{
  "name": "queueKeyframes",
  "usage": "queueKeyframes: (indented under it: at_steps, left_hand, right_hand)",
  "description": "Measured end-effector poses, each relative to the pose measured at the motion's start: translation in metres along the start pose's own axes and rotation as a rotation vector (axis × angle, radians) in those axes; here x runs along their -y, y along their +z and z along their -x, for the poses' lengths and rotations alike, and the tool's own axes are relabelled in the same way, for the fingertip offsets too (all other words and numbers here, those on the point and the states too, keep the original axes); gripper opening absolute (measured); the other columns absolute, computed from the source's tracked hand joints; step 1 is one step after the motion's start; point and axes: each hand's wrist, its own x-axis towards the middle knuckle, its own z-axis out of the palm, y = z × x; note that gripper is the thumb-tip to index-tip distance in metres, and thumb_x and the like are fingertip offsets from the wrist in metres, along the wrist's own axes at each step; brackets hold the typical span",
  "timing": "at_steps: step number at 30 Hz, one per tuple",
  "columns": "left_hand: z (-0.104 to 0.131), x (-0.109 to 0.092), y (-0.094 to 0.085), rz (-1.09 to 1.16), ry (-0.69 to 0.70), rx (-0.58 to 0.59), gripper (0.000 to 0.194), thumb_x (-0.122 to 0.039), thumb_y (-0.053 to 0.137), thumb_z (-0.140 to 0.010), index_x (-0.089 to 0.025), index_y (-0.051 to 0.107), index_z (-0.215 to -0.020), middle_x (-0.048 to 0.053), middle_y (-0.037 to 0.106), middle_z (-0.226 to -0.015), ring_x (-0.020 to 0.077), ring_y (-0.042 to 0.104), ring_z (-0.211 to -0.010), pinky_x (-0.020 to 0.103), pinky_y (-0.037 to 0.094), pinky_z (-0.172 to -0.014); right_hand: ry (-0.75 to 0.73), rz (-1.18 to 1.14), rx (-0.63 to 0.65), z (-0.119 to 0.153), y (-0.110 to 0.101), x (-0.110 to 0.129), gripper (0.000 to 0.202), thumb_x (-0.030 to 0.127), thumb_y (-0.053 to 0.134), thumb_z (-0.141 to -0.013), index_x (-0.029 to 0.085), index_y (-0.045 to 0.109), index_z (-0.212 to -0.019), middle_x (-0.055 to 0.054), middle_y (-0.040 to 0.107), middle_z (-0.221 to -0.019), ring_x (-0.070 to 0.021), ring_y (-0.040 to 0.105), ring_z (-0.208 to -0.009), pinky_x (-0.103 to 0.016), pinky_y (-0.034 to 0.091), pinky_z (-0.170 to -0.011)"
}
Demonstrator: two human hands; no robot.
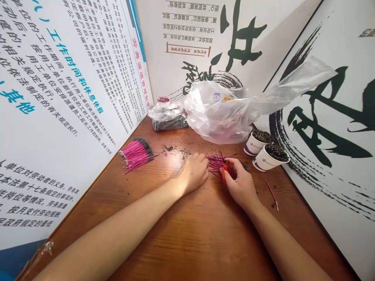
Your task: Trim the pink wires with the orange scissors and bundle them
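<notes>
My right hand (241, 185) is closed on a small pair of scissors (225, 171) with red-orange handles, its dark blades pointing up and away. Beneath the scissors lies a pile of thin pink-red wires (215, 160), some with dark ends reaching past my right hand. My left hand (193, 171) rests at the left end of this pile with its fingers curled inward. What those fingers hold, if anything, is hidden. Farther left, a fanned bundle of pink wires (136, 153) with black ends lies on the table.
Two paper cups (265, 162) full of short dark pieces stand at right. A translucent plastic bag (219, 117) and a smaller bag of dark material (170, 121) sit at the back. A loose red wire (272, 195) lies right. Dark crumbs (172, 150) litter the wooden table (181, 242); printed panels surround it.
</notes>
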Motion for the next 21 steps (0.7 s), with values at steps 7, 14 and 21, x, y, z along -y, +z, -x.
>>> queueKeyframes:
  at_steps: [7, 14, 21]
  left_hand:
    - [0.013, 0.005, -0.011, 0.391, -0.166, -0.115, 0.007, -0.014, 0.049, -0.085, -0.019, 0.053, -0.085, 0.002, 0.061, -0.08, 0.0152, 0.055, -0.072, 0.028, 0.043, -0.068]
    - [0.034, 0.028, -0.019, 0.599, -0.357, -0.183, 0.01, -0.013, 0.046, -0.085, -0.02, 0.053, -0.086, -0.002, 0.057, -0.079, 0.0117, 0.051, -0.067, 0.025, 0.039, -0.064]
    - [0.036, 0.037, -0.027, 0.712, -0.407, -0.205, 0.007, -0.016, 0.046, -0.085, -0.019, 0.052, -0.083, -0.004, 0.051, -0.07, 0.0113, 0.045, -0.062, 0.024, 0.036, -0.062]
  right_hand:
    - [-0.016, 0.007, 0.017, 0.0, -0.001, 0.005, 0.03, 0.032, 0.054, -0.086, 0.02, 0.056, -0.114, -0.008, 0.07, -0.101, -0.0229, 0.067, -0.088, -0.036, 0.049, -0.082]
    - [-0.052, 0.053, 0.025, 0.003, -0.002, 0.009, 0.029, 0.032, 0.054, -0.087, 0.02, 0.055, -0.114, -0.006, 0.069, -0.093, -0.0214, 0.065, -0.082, -0.034, 0.049, -0.078]
    - [-0.156, -0.035, 0.049, -0.003, 0.025, 0.039, 0.025, 0.028, 0.053, -0.087, 0.02, 0.054, -0.111, -0.003, 0.066, -0.086, -0.0169, 0.062, -0.072, -0.027, 0.049, -0.068]
